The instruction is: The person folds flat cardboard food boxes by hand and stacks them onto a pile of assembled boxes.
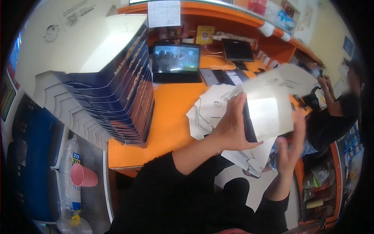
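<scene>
The paperboard carton [270, 111] is held up in front of the person, above the flat blanks [208, 105] and beyond the near edge of the orange desk [171, 117]. The left hand [231, 123] grasps its dark side, thumb low and fingers higher up; the right hand [290, 146] is blurred, its fingers spread and unclenched beside the opposite wall, and whether they touch it cannot be told. With that side perhaps unsupported, the carton could spring open or twist if the left grip loosened, and squeezing too hard might crease the board. The tall stack of nested cartons [130, 87] stands at the desk's left end, where a knock from the left elbow could plausibly topple it. Counted: one carton in hand, one such stack, with at least eight layers but too tightly nested for an exact number, and several blanks, overlapping too much to count. There are also one open laptop [177, 58], one pink cup [85, 175] low at the left, and one co-worker [335, 113] in black at the right.
</scene>
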